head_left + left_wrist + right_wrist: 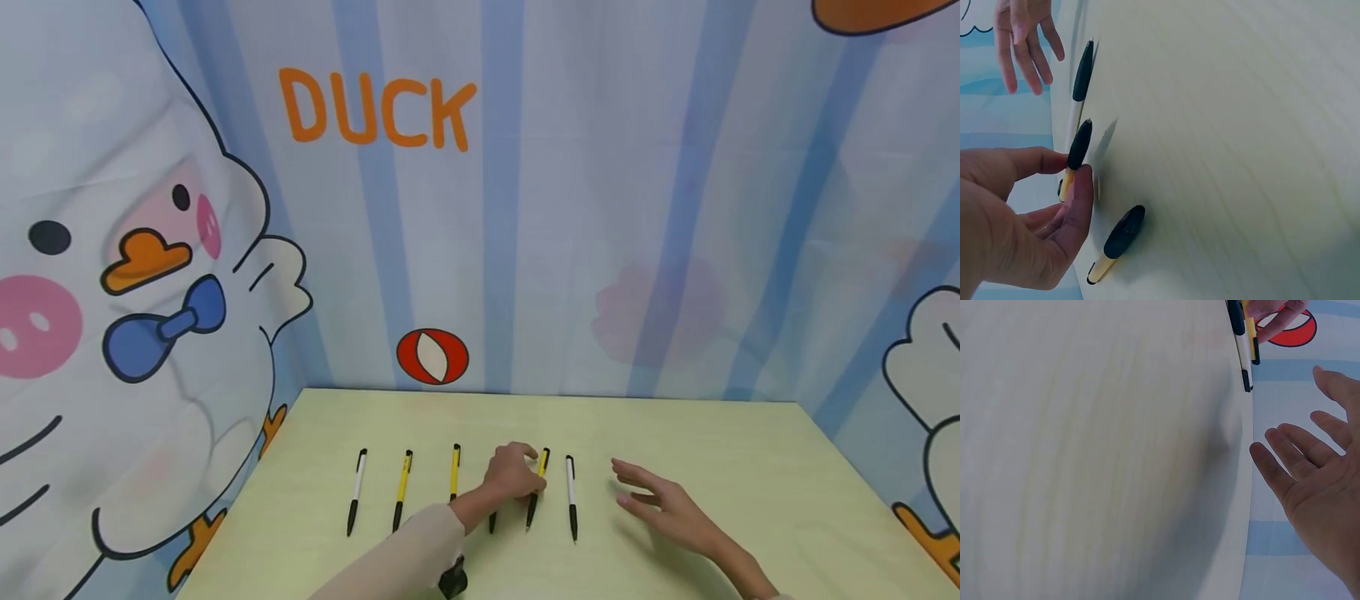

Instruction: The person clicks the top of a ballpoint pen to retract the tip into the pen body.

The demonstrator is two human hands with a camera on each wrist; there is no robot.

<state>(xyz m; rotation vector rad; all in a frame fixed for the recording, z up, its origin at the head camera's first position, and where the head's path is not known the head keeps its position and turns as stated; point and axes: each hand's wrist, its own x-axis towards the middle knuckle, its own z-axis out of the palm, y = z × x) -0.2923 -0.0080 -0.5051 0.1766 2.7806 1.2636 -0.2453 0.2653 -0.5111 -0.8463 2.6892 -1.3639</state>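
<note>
My left hand (513,472) pinches a yellow pen (542,463) with a black grip between thumb and fingers; in the left wrist view the left hand (1035,219) holds this pen (1079,150) a little off the table. Just right of it lies a white pen (572,492) with a black grip, also visible in the right wrist view (1242,347). Under my left wrist another pen (492,522) is mostly hidden. My right hand (671,510) hovers over the table to the right, fingers apart, touching nothing; the right wrist view shows its palm (1322,494).
Farther left on the pale table (697,442) a white pen (357,492) and two yellow pens (403,487) (455,471) lie in a row, tips toward me. A dark object (453,578) shows below my left sleeve. A printed curtain (555,208) stands behind the table.
</note>
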